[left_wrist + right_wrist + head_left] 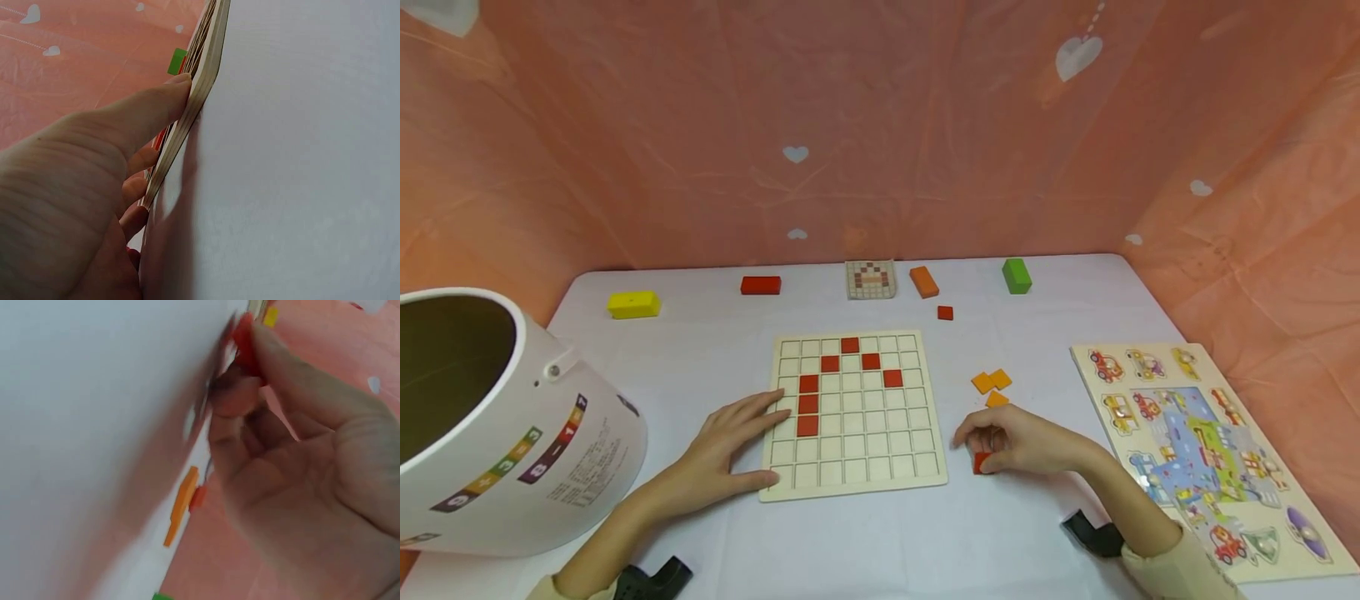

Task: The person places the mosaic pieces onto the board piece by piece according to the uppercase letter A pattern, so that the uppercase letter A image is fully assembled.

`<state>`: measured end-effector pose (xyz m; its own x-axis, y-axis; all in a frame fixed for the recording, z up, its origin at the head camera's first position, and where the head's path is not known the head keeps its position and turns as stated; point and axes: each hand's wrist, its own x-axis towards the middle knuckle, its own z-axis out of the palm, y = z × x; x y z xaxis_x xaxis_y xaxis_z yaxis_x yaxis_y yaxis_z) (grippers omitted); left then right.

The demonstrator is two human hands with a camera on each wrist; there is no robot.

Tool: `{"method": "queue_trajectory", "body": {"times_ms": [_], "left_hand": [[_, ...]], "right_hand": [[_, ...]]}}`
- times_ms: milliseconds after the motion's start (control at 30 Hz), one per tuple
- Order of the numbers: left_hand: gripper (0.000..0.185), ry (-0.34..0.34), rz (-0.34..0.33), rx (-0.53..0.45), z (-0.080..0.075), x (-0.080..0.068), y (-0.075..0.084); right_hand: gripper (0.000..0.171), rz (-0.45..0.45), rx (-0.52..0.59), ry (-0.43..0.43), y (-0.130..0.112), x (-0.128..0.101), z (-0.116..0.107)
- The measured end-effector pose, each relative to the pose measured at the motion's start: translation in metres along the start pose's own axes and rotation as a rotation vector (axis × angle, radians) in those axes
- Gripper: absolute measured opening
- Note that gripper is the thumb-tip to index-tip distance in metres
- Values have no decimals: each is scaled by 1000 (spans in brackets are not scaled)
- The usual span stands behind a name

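In the head view, seven red tiles [807,404] sit on one grid board [852,419] upon the counter [820,542]. The left hand [730,437] touches its left edge, grip relaxed. Right of the board, the right hand [1022,439] pinches an eighth red tile [979,463], near three orange tiles [982,382]. A ninth red tile [945,313], four blocks [760,285] and one card [871,281] lie farther back. In the left wrist view, one thumb [147,109] rests against the board's edge. In the right wrist view, the pinched tile is blurred.
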<state>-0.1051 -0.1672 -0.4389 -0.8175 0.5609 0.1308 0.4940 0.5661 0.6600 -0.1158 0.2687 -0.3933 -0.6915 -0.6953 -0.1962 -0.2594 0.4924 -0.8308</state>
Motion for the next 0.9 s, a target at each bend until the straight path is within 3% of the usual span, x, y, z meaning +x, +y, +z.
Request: {"method": "queue_trajectory", "body": {"times_ms": [167,333,533,900], "left_hand": [[75,-3,-9,2,0,-1,-1],[74,-2,-6,1,0,-1,-1],[72,0,4,2,0,0,1],[75,-6,-11,2,1,0,-1]], "right_hand": [[13,-16,40,50,-10,21,-5],[15,-26,90,99,-22,59,-6],[13,-14,30,131,-30,96,-5],[11,2,-56,127,-35,108,-3]]}}
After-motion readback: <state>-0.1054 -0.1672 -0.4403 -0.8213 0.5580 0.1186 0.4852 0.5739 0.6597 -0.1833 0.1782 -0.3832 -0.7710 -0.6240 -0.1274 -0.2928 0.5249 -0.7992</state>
